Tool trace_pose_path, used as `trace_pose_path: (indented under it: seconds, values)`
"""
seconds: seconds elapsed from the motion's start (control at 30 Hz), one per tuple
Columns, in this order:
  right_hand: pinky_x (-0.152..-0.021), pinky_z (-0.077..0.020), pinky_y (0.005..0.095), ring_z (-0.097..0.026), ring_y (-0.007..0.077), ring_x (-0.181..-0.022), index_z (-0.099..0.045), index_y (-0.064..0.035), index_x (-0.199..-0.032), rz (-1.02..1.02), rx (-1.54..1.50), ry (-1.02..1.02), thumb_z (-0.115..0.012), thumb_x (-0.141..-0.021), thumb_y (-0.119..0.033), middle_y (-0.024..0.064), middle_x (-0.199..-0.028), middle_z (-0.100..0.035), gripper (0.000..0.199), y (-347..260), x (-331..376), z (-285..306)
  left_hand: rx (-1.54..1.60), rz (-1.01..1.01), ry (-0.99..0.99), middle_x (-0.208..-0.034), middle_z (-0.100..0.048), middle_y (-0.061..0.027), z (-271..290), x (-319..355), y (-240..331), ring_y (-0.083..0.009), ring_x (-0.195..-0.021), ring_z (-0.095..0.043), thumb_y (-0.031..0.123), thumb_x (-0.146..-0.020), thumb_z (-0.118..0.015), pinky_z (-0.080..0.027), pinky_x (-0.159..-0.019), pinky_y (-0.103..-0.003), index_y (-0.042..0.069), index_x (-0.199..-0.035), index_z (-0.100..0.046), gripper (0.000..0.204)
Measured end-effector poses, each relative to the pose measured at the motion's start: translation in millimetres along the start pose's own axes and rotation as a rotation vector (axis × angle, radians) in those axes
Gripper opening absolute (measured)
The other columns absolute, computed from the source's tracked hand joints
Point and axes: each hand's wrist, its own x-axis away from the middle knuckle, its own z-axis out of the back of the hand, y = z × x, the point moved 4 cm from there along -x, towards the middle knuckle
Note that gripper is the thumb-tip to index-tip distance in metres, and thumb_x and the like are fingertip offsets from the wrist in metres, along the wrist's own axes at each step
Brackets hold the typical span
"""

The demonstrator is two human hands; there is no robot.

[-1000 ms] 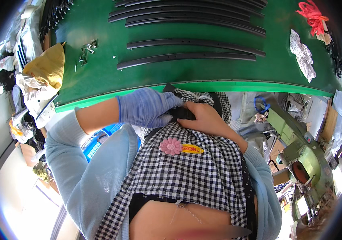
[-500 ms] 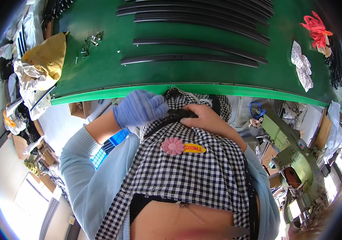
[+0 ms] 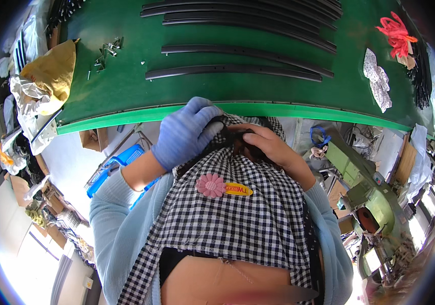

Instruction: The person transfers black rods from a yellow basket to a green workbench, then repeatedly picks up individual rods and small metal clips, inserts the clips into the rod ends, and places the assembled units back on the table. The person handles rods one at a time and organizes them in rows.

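My left hand point(image 3: 187, 133), in a blue knitted glove, is closed at the waist with its fingers curled on a dark fabric band. My bare right hand point(image 3: 269, 146) faces it, fingers bent round the same black apron strap point(image 3: 234, 137). The strap crosses a black-and-white checked apron point(image 3: 227, 223), whose cloth is bunched under both hands. A pink flower patch point(image 3: 211, 186) and a yellow tag point(image 3: 238, 189) sit on the apron's front. Some fingertips and the strap's ends are hidden in the folds.
Just beyond my hands runs the bright green edge of a green table point(image 3: 110, 96). Long black strips point(image 3: 232, 71) lie across it. Metal clips point(image 3: 106, 52) and a yellow cloth point(image 3: 57, 71) are left, red ribbon point(image 3: 396, 35) right. A green machine point(image 3: 375, 203) stands at right.
My left hand has turned and shifted slightly, its fingers now reaching over the band toward the table edge. The right hand has bent its fingers more. The whole view has moved a little.
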Motion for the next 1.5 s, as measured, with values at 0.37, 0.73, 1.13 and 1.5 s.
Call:
trace_pose_path:
  seconds: [0.37,0.73,1.13,1.5]
  values:
    - [-0.089,-0.0478,0.0294,-0.062,0.0192,-0.092,-0.064,-0.0013,-0.121,0.097,0.490,0.123,-0.054,-0.097,-0.019,0.0087,-0.103,-0.066,0.032,-3,-3,10,-0.102,-0.053,-0.005,-0.087,-0.067,-0.0065,-18,11,15,-0.0271,-0.081,-0.064,0.032,-0.082,-0.074,-0.054,-0.069,-0.036,0.011,-0.097,-0.071,0.026]
    - [-0.075,-0.0551,0.0333,-0.070,0.0213,-0.090,-0.068,-0.0138,-0.104,0.435,1.102,0.495,-0.074,-0.084,-0.023,0.0010,-0.102,-0.069,0.023,-29,27,-6,0.725,0.554,-0.363,-0.088,-0.070,-0.0050,-35,7,-15,-0.0094,-0.081,-0.061,0.021,-0.093,-0.069,-0.052,-0.075,-0.027,-0.003,-0.103,-0.070,0.026]
    - [-0.059,-0.0523,0.0285,-0.063,0.0156,-0.080,-0.064,-0.0106,-0.083,0.633,1.308,0.595,-0.083,-0.070,-0.020,-0.0010,-0.096,-0.056,0.025,-43,23,-21,0.516,0.551,-0.297,-0.085,-0.072,-0.0144,-32,10,-2,-0.0266,-0.078,-0.070,0.029,-0.089,-0.070,-0.054,-0.072,-0.037,0.005,-0.095,-0.074,0.025]
    - [-0.062,-0.0536,0.0305,-0.059,0.0167,-0.085,-0.062,-0.0103,-0.081,0.643,1.443,0.566,-0.083,-0.068,-0.019,0.0002,-0.095,-0.054,0.026,-51,24,-24,0.137,0.115,-0.239,-0.077,-0.067,-0.0154,-13,-6,10,-0.0348,-0.071,-0.065,0.031,-0.085,-0.074,-0.053,-0.065,-0.043,0.009,-0.089,-0.075,0.023]
